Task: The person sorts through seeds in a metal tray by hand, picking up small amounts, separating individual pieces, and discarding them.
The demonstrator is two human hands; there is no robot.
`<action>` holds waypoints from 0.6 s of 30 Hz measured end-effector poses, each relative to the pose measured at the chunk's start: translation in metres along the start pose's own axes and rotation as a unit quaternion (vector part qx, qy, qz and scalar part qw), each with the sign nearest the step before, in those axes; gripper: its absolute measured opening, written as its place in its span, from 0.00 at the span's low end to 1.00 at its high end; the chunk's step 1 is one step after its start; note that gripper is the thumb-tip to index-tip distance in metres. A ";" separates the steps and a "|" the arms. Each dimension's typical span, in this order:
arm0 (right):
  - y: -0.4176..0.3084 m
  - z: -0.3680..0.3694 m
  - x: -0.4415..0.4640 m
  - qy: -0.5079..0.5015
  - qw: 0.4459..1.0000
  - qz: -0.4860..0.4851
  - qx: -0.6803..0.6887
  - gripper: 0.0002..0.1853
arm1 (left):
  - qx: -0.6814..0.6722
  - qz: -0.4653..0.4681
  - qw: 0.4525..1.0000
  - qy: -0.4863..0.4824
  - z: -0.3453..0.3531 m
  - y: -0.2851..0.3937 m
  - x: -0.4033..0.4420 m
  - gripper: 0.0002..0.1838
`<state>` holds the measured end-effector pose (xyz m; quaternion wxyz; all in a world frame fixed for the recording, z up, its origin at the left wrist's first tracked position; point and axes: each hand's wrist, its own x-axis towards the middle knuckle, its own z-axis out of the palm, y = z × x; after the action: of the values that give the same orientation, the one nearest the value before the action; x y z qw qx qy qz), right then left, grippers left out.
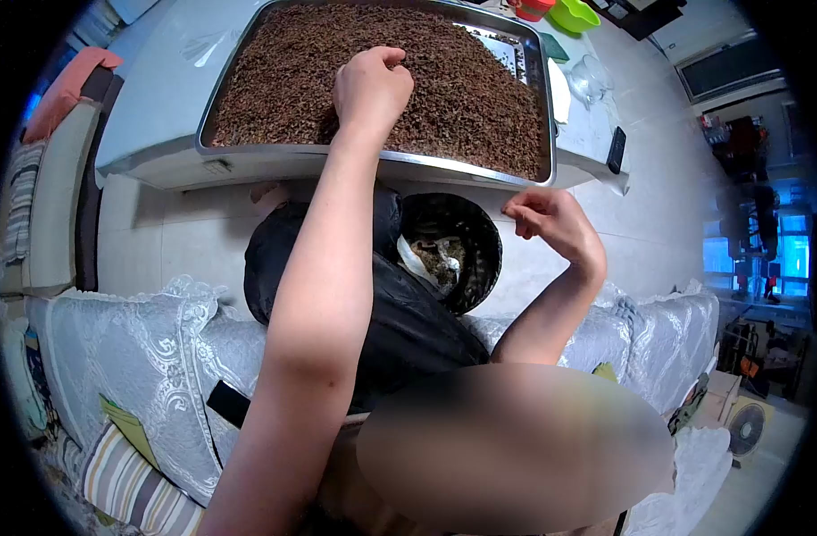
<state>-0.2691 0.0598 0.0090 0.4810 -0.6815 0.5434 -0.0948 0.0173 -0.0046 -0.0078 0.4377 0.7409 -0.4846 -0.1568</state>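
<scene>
A large metal tray (444, 163) on the table holds a thick layer of small reddish-brown dried bits (466, 98), possibly peppercorn husks. My left hand (373, 85) is over the middle of this layer, its fingers curled down toward the bits. The fingertips are mostly hidden behind the hand. My right hand (556, 223) is in the air, just right of a black bin (484, 241), with thumb and fingers pinched together. Whatever is between them is too small to make out. Inside the bin lie white scraps and dark greenish-brown debris (444, 259).
The tray stands on a pale covered table (163, 116). At its right are a clear plastic item (590, 80), a black phone or remote (616, 149), a green bowl (574, 15) and a red one (532, 8). A lace-covered sofa (150, 348) is behind my legs.
</scene>
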 end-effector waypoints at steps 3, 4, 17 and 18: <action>-0.001 0.003 0.005 -0.015 0.998 0.042 -0.052 0.08 | 0.015 0.031 0.998 -0.050 0.006 -0.004 -0.003 0.13; -0.005 0.005 0.005 -0.011 0.998 0.039 -0.043 0.08 | 0.012 0.026 0.997 -0.077 0.008 -0.003 -0.006 0.13; -0.008 0.004 0.005 -0.029 0.998 0.022 -0.049 0.12 | 0.085 0.084 0.985 -0.125 0.026 -0.002 -0.019 0.17; -0.009 0.004 0.005 -0.025 0.998 0.030 -0.059 0.12 | 0.109 0.079 0.982 -0.130 0.027 -0.003 -0.020 0.17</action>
<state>-0.2585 0.0572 0.0116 0.4563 -0.6938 0.5563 -0.0311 -0.0082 -0.0002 -0.0293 0.2985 0.7171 -0.6084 -0.1624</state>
